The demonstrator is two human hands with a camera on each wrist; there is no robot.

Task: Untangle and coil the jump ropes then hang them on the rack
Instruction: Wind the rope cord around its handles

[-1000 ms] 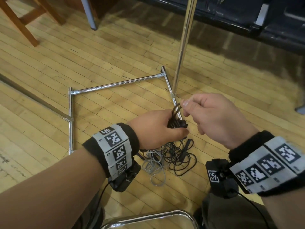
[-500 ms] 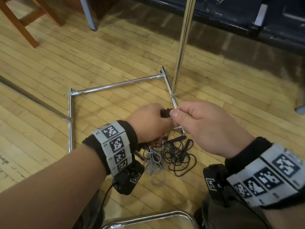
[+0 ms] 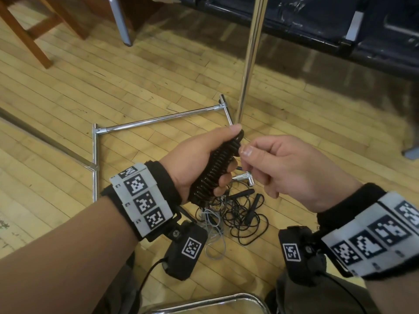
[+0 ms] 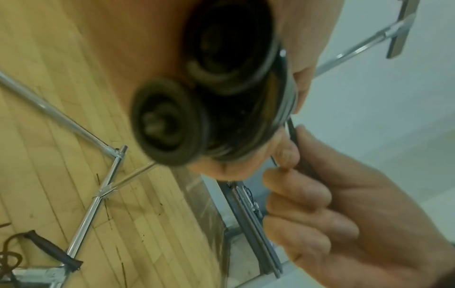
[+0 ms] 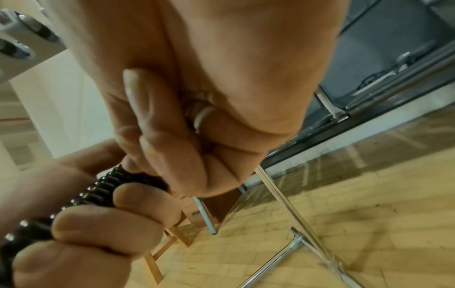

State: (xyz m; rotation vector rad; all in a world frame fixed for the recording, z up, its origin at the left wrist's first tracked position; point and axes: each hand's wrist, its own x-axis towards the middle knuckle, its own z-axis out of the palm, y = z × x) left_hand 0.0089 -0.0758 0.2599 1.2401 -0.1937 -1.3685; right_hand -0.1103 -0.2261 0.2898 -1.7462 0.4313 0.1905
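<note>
My left hand [image 3: 229, 153] grips a black jump rope coil [image 3: 213, 168], wound tight into a ribbed bundle that stands tilted in the fist. The coil's round ends [image 4: 167, 120] show blurred in the left wrist view. At the coil's top end my right hand [image 3: 244, 148] pinches a thin black strand [image 4: 293, 136] between thumb and forefinger. Below the hands a tangle of black ropes [image 3: 240, 219] and a grey rope [image 3: 213, 232] lies on the wood floor. The chrome rack's upright pole [image 3: 248, 60] and base bar [image 3: 158, 120] stand just behind.
A wooden stool's legs [image 3: 29, 32] and a grey metal leg [image 3: 120, 21] are at the far left. A dark bench [image 3: 340, 30] runs along the back. A metal rail [image 3: 45, 137] crosses the floor, and a chrome tube [image 3: 204, 301] curves at my knees.
Both hands have risen from the pile. The left hand has turned so the whole wound coil shows in its fist. The right hand still pinches the strand at the top.
</note>
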